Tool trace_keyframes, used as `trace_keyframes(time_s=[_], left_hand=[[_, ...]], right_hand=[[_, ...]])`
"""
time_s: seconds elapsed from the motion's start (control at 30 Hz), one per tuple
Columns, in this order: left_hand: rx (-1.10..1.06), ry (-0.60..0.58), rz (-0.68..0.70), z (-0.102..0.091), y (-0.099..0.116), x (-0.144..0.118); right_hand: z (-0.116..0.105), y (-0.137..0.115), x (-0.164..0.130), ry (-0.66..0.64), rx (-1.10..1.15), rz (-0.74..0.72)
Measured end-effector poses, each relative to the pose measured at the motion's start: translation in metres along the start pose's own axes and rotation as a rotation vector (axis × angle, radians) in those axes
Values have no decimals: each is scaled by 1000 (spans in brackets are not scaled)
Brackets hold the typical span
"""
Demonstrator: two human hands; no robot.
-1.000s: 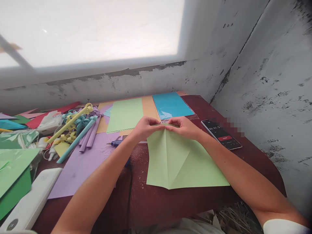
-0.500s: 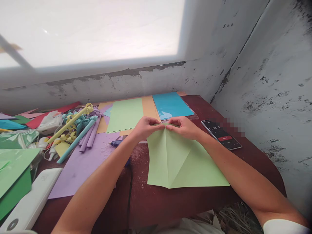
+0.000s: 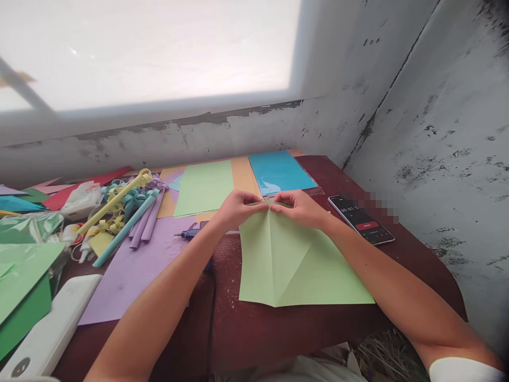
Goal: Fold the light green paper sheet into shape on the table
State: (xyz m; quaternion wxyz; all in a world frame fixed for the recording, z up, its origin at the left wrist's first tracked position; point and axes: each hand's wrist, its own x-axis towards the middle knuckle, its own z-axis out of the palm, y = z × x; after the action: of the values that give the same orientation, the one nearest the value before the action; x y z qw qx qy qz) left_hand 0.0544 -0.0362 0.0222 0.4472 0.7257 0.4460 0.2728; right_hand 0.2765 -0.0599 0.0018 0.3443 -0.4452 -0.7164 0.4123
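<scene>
Table [image 3: 254, 334]: dark red-brown top, set into a corner of scuffed grey walls, a bright window above its far edge.

Purple sheet [image 3: 131, 270]: large, flat, on the left half of the table, reaching toward the near edge.

Green paper [image 3: 286, 265]: pale green, creased with folds that meet at its far tip, lying flat at the middle of the table, its near edge close to the table's near edge. This is the piece in hand.

Second green sheet [image 3: 204, 185]: flat near the far edge, lying on an orange sheet [image 3: 242, 175].

Blue sheet [image 3: 280, 171]: glossy, at the far edge, just right of the orange one.

White box [image 3: 47, 329]: long, at the near left corner, beside a green folded card [image 3: 24, 286].

Rolled paper tubes [image 3: 131, 220]: purple, blue and yellow, in a heap toward the left edge, among curled strips.

Phone [image 3: 361, 219]: screen lit, toward the right edge, near the right wrist.

Left hand [image 3: 237, 208]: fingers curled narrow, pinching the far tip of the green paper.

Right hand [image 3: 301, 207]: likewise narrow, pinching the same tip; the two hands' fingertips nearly meet.

Blue-handled tool [image 3: 187, 233]: small, on the purple sheet, just left of the left wrist.
</scene>
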Motion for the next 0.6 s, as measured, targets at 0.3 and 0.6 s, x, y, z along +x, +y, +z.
trace_keyframes(time_s=[0.3,0.6], left_hand=[[18,1,-5,0,1,-1],[27,9,14,1,2,-2]], right_hand=[[0,1,0,-2,-15,-8],[-1,3,1,-4,-23,-4]])
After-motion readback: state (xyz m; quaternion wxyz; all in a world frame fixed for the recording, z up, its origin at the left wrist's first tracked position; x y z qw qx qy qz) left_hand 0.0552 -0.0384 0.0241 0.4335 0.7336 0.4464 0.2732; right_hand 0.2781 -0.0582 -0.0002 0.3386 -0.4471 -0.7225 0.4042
